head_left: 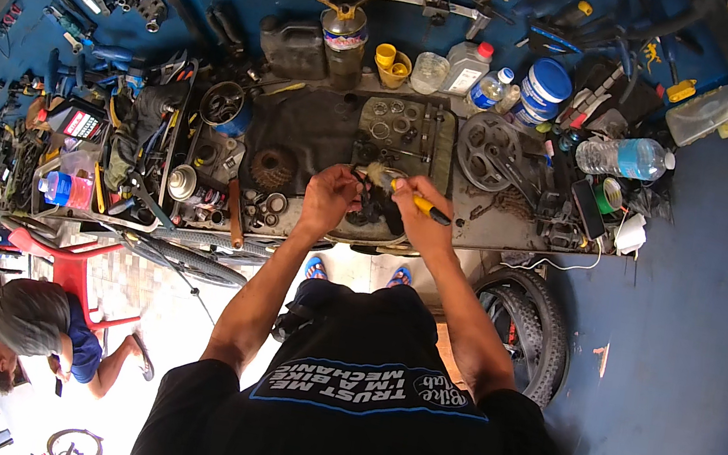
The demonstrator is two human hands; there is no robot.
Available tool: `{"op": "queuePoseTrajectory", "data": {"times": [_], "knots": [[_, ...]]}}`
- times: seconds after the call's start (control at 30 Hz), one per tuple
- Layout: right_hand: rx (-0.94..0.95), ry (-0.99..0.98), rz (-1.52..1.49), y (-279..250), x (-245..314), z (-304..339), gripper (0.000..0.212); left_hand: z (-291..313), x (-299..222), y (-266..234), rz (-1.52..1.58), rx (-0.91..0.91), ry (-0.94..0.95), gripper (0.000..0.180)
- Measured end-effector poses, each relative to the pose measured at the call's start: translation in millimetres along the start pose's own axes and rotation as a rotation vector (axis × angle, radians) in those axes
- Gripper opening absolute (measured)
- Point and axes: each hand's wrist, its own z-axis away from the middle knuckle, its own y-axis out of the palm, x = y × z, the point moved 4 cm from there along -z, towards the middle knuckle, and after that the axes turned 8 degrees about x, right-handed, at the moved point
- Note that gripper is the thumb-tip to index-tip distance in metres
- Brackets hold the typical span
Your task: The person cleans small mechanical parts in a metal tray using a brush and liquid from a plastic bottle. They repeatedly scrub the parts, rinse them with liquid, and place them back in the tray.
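At the front edge of the workbench, my right hand (pixel 419 222) is closed around a brush (pixel 431 210) with a yellow and black handle. Its pale bristles point left, toward my left hand. My left hand (pixel 330 201) pinches a small dark bike part (pixel 368 210), whose exact kind I cannot make out. The bristles are close to this part; whether they touch it is unclear. Left of my left hand lies a rusty brown cassette (pixel 273 168). Beyond both hands, a tray (pixel 444 136) holds rings and other small metal parts.
A crankset (pixel 491 152) lies to the right, near a water bottle (pixel 621 159) and a phone (pixel 587 210). Bottles and tubs line the back. A wooden-handled tool (pixel 235 213) lies front left. Tyres (pixel 545 339) stand below the bench; a person (pixel 53 327) sits at lower left.
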Motion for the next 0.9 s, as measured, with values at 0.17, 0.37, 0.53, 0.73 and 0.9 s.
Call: {"op": "queuePoseTrajectory", "data": {"times": [0.17, 0.37, 0.53, 0.73, 0.9], "knots": [[0.023, -0.018, 0.074, -3.3, -8.2, 5.4, 0.030, -3.9, -4.4, -2.6, 0.003, -0.007, 0.011, 0.004], [0.143, -0.067, 0.066, -3.4, -1.2, 8.6, 0.022, -5.0, -7.0, 1.3, 0.063, -0.015, 0.004, 0.004], [0.136, -0.044, 0.256, -20.7, -17.6, 12.9, 0.027, -4.5, -6.4, -9.0, 0.221, -0.016, 0.010, 0.008], [0.061, 0.048, 0.217, -14.9, -35.4, 8.5, 0.033, -6.5, 2.0, -8.9, 0.305, -0.052, -0.048, 0.011], [0.019, 0.000, -0.038, 13.6, -11.6, 7.6, 0.035, -9.6, 7.0, 8.8, 0.130, -0.087, -0.003, 0.012]]}}
